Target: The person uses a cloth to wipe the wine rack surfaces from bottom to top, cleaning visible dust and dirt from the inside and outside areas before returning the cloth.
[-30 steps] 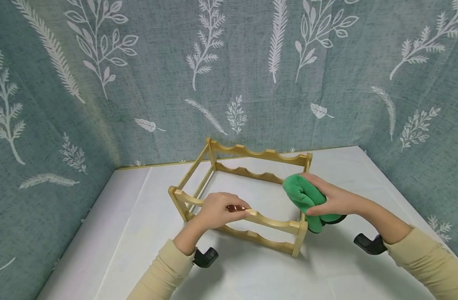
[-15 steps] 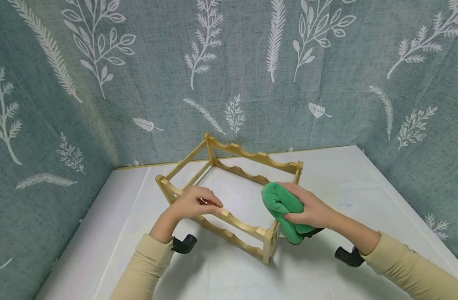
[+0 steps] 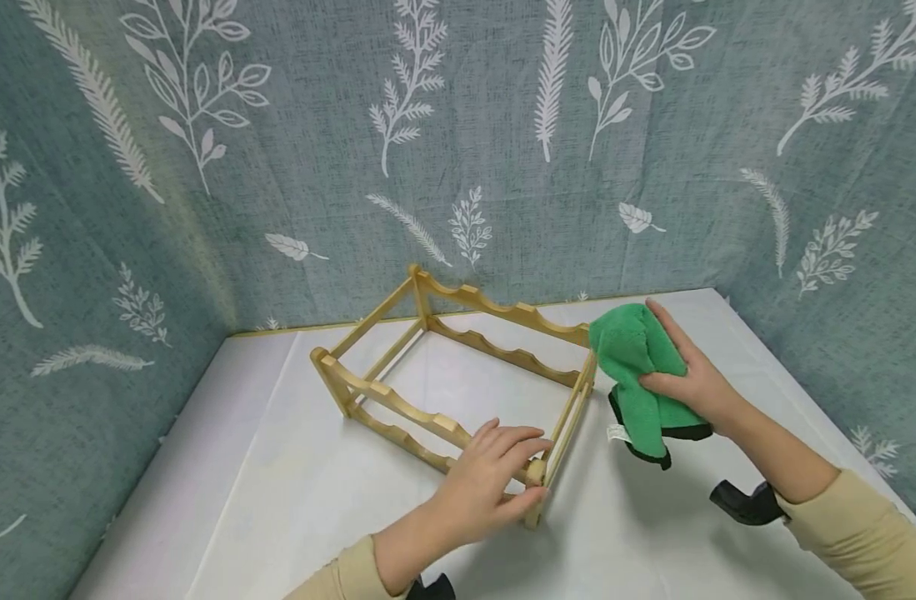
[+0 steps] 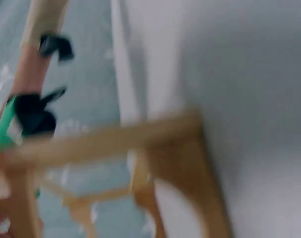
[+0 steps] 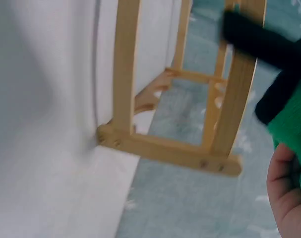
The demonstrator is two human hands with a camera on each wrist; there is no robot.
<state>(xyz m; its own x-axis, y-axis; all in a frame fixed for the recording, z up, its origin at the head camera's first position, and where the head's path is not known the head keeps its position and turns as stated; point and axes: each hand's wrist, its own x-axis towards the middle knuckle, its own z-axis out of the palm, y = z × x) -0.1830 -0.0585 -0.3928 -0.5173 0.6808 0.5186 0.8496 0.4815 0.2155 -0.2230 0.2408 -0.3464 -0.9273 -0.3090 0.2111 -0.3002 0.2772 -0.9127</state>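
Observation:
A light wooden rack [image 3: 399,406] with scalloped rails stands at an angle on the table. My left hand [image 3: 488,479] is over its near right corner, fingers spread and fairly straight; whether they touch the wood is hard to tell. In the left wrist view the rack [image 4: 105,141] is blurred and close. To the right of the rack, my right hand [image 3: 696,385] holds a bunched green cloth [image 3: 632,350] with black edging and a small white tag, raised off the table. The right wrist view shows the cloth [image 5: 293,116] at its right edge and the rack's end frame [image 5: 170,151].
A white-covered table [image 3: 277,483] extends around the rack. Grey-green curtains [image 3: 315,167] with white leaf prints close off the back and both sides. A black wrist mount [image 3: 746,502] sits below my right wrist.
The rack first turned and shifted left. My left hand then let go of the front rail and moved right to the near corner. The cloth went left, then back right and up, hanging looser.

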